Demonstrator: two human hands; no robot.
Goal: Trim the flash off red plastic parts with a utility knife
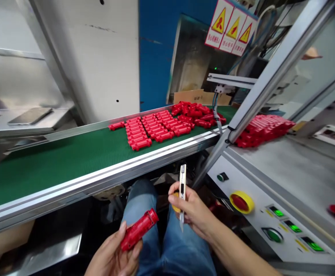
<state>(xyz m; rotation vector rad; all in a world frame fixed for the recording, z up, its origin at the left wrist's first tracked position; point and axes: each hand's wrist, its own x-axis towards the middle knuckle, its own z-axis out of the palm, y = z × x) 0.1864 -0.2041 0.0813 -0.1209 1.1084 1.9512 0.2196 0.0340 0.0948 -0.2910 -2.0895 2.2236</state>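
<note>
I have the left hand [117, 251] at the bottom of my view, thumb and fingers clasped around the lower end of the red part [140, 230], whose free end sticks out tilted up and to the right. A gap separates that end from the knife [182, 191], which I see upright and pinched in the fingers of the right hand [194, 211], blade pointing down, not touching the part. Something yellow [175, 202] shows at those same fingers, too hidden for me to name. The legs [181, 249] are below both hands. Around them, from the left, I see a phone [31, 115] on a metal ledge [0, 126], then the green belt [64, 165], its metal rail [98, 172] standing between my hands and what it bears: one lone piece [116, 125], tight rows [152, 128] of red pieces, and a jumbled pile [192, 111] with a carton [187, 96] behind. Further right, a slanting post [270, 65] cuts across my view between belt and bench [293, 157]; past it lie the red button [240, 202] in its yellow collar and a heap [262, 130] of red pieces on the bench.
</note>
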